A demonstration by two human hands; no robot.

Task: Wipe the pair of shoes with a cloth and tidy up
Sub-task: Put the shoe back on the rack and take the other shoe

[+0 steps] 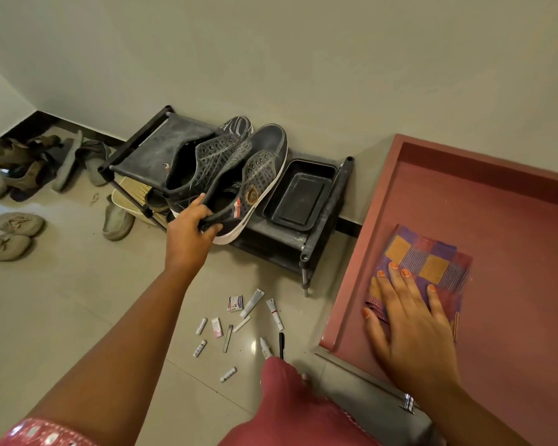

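1. Risk: your left hand (pixel 192 225) curls round the heel collars of both dark shoes (pixel 236 175) at once, over the shoe rack (pixel 322 220). One may slip from that shared grip & drop.
2. Right hand (pixel 413 320) lies flat, fingers straight, on the folded checked cloth (pixel 429 265), on the red surface (pixel 496 194). Pressing w/o gripping may slide it.
3. Black tray (pixel 303 197) on rack: nothing visible inside.
4. Small tubes (pixel 250 305) litter the floor nearby; trip hazard.

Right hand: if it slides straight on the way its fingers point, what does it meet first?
The right hand already lies flat on the cloth. Going on, it would cross the cloth, then bare red surface, and probably reach the raised rim; depth is unclear.
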